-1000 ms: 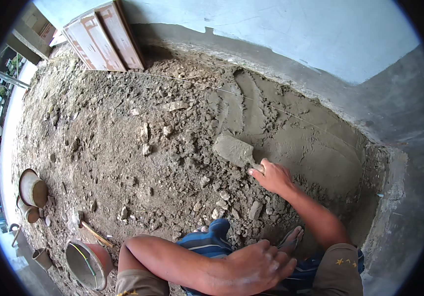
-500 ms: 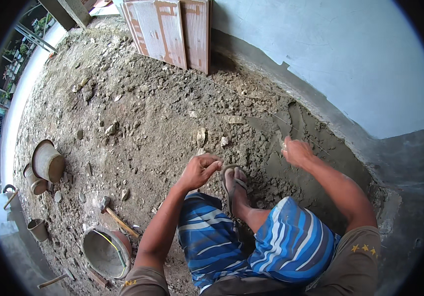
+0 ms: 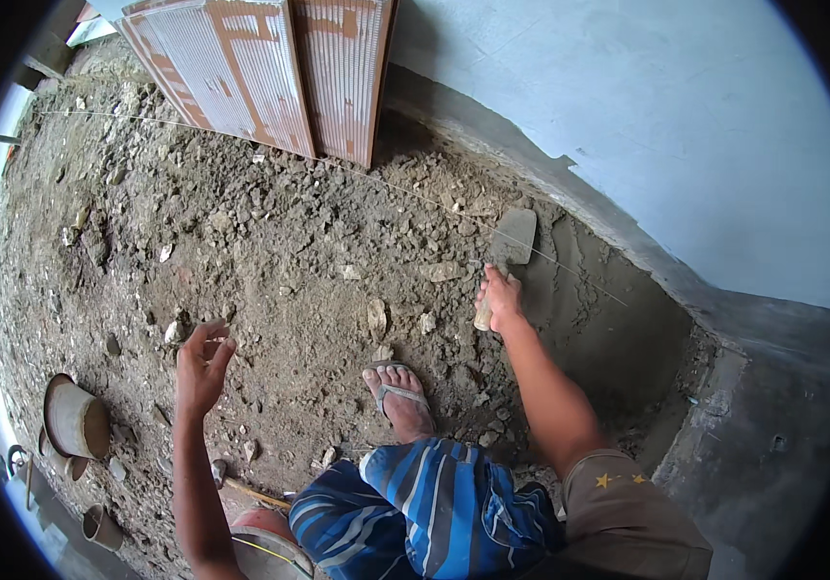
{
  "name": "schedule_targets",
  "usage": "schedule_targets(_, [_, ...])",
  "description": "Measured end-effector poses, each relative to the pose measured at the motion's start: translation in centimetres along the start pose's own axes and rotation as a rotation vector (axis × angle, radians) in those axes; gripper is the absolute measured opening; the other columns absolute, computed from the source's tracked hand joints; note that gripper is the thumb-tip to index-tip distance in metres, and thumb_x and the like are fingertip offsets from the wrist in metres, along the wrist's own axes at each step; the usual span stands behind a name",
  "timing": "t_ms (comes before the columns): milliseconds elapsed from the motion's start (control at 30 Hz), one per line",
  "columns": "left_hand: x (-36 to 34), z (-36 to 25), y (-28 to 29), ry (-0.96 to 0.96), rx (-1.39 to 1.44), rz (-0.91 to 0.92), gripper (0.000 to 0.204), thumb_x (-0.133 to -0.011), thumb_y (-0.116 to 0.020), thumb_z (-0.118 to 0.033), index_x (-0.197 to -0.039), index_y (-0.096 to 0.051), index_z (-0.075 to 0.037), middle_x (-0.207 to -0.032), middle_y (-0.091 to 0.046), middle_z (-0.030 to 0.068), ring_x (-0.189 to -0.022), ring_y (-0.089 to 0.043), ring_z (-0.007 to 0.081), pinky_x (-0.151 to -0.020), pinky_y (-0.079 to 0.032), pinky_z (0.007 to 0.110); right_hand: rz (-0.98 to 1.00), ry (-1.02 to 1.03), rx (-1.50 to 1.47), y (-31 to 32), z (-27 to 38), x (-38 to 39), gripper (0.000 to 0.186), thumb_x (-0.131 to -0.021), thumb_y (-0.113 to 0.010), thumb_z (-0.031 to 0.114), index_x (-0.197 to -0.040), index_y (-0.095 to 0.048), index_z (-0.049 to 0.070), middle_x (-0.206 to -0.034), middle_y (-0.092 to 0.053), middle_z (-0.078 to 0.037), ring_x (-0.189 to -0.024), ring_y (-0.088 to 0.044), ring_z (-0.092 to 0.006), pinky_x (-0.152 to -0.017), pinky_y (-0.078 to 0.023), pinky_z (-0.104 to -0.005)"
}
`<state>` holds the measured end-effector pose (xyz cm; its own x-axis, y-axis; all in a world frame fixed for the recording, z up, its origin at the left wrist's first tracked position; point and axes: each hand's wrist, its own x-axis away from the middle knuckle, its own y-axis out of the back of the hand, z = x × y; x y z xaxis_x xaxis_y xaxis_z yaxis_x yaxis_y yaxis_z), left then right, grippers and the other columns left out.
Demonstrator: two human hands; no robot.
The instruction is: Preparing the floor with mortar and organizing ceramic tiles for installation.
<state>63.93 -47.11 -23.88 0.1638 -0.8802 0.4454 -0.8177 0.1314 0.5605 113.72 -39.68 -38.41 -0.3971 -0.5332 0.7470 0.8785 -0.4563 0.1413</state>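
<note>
My right hand (image 3: 500, 298) is wrapped round the handle of a trowel (image 3: 515, 238). Its flat grey blade lies over the edge between loose rubble and a patch of wet mortar (image 3: 599, 338), close to a taut string (image 3: 574, 268). Out to the left, my left hand (image 3: 202, 372) hovers over stony ground, its fingers bent and apart, with nothing visible in them. My sandalled foot (image 3: 399, 391) stands on the rubble between the two hands.
Ribbed clay-coloured tiles (image 3: 260, 77) lean at the back near a pale blue wall (image 3: 647, 145). Buckets (image 3: 82, 420) stand at far left. A hammer (image 3: 251, 491) and a tub (image 3: 265, 551) lie beside my left forearm. Dark concrete (image 3: 772, 416) borders the mortar at right.
My left hand has swung left, away from my foot, and its fingers have spread. The trowel in my right hand has moved left to the mortar's edge. My view has shifted and my legs have moved.
</note>
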Motion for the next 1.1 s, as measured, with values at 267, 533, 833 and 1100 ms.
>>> schedule_targets(267, [-4.5, 1.2, -9.1, -0.453, -0.337, 0.586, 0.046, -0.091, -0.067, -0.037, -0.128, -0.060, -0.012, -0.122, -0.066, 0.0156, -0.097, -0.069, 0.0354, -0.084, -0.057, 0.046, -0.017, 0.009, 0.092, -3.0, 2.3, -4.8, 0.013, -0.092, -0.066, 0.019, -0.091, -0.062, 0.007, -0.066, -0.053, -0.004, -0.047, -0.052, -0.0166, -0.042, -0.046, -0.0364])
schedule_targets(533, [-0.7, 5.0, -10.1, -0.488, -0.402, 0.580, 0.046, -0.091, -0.068, -0.039, -0.129, -0.059, -0.013, -0.118, -0.067, 0.0161, -0.099, -0.069, 0.0335, -0.083, -0.057, 0.046, 0.455, 0.422, 1.282, -10.6, -3.0, 5.2, 0.059, -0.082, -0.063, 0.023, -0.131, -0.054, -0.008, -0.109, -0.067, -0.029, -0.102, -0.067, -0.0391, -0.089, -0.053, -0.0425])
schedule_targets(833, [3.3, 9.1, -8.3, -0.463, -0.492, 0.526, 0.051, -0.092, -0.062, -0.048, -0.132, -0.057, -0.017, -0.125, -0.065, 0.0148, -0.105, -0.066, 0.0378, -0.085, -0.056, 0.049, 0.295, 0.196, 0.115, -8.7, -1.6, -0.1, 0.015, -0.087, -0.064, 0.015, -0.078, -0.056, 0.007, -0.063, -0.054, -0.003, -0.048, -0.052, -0.0154, -0.044, -0.047, -0.0358])
schedule_targets(1100, [5.4, 10.6, -10.3, -0.410, -0.461, 0.640, 0.052, -0.093, -0.061, -0.048, -0.134, -0.055, -0.016, -0.125, -0.064, 0.0158, -0.103, -0.066, 0.0391, -0.086, -0.055, 0.049, 0.487, 0.201, 0.317, -14.5, 2.4, -0.6, 0.012, -0.083, -0.063, 0.012, -0.077, -0.057, 0.004, -0.061, -0.055, -0.008, -0.048, -0.053, -0.0210, -0.045, -0.047, -0.0383])
